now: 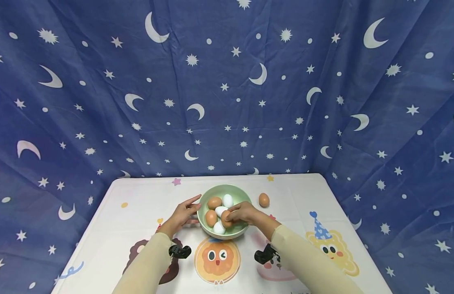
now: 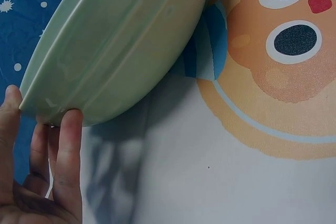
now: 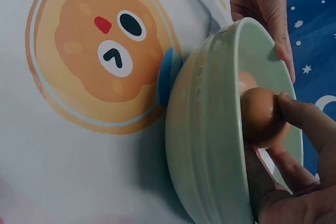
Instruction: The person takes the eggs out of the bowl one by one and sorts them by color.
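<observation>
A pale green bowl (image 1: 223, 188) stands on the table with brown eggs and white eggs in it. My left hand (image 1: 183, 213) holds the bowl's left side, thumb at the rim; in the left wrist view its fingers (image 2: 71, 145) touch the outer wall. Inside the bowl my right hand (image 1: 245, 212) pinches a brown egg (image 3: 264, 116) between thumb and fingers. Around that egg lie a white egg (image 1: 219, 227), another white egg (image 1: 228, 200) and a brown egg (image 1: 211, 218). The right hand partly hides the bowl's right side.
One more brown egg (image 1: 264, 200) lies on the table, right of the bowl. The white tablecloth (image 1: 138, 220) carries printed cartoon figures. Behind and beside the table hangs a blue curtain (image 1: 219, 139) with moons and stars.
</observation>
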A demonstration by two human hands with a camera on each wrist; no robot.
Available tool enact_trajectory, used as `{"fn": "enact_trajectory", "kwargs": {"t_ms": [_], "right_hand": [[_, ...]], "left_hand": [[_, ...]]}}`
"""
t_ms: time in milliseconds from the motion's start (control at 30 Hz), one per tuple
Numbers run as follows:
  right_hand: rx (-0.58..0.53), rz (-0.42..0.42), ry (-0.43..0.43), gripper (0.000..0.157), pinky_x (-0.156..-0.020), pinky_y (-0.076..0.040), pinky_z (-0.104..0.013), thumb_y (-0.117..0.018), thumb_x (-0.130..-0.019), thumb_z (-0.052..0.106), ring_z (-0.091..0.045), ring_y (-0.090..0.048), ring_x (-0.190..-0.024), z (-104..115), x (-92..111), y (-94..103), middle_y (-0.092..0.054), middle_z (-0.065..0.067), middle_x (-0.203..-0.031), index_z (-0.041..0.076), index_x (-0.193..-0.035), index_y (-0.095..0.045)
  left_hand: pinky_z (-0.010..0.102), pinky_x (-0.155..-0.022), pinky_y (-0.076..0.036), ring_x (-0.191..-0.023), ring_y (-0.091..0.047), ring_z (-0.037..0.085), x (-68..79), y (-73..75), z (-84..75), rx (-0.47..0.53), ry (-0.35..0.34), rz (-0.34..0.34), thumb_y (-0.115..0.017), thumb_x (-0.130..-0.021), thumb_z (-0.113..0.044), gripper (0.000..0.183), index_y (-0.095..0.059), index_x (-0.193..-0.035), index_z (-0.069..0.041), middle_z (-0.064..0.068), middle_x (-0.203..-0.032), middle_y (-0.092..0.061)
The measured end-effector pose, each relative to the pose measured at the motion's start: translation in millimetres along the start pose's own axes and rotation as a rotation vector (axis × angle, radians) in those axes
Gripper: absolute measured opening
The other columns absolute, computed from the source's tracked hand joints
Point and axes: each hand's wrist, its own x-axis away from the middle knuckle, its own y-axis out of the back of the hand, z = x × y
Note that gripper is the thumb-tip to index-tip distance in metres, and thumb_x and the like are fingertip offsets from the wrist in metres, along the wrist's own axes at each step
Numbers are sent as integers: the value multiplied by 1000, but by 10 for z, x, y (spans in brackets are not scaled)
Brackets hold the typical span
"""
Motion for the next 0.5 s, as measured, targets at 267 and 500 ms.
{"fn": "enact_trajectory", "kwargs": {"t_ms": [267, 500], "right_hand": [[-132, 59, -8, 38, -80, -64, -32, -74, -81, -5, -17, -72, -78, 29, 30, 162, -74, -16, -90, -12, -117, -64], [-175, 71, -47, 47, -84, -63, -36, -73, -84, -4, -22, -73, -86, 49, 39, 477, -73, -17, -99, -11, -128, -58]], "left_hand": [[41, -78, -64, -109, -65, 33, 7, -7, -20, 14, -3, 1, -60, -100, -18, 52, -45, -149, -15, 24, -128, -53], [40, -78, -64, -101, -67, 24, -25, -1, 11, 27, 8, 0, -60, -100, -18, 51, -46, -148, -17, 21, -125, -55]]}}
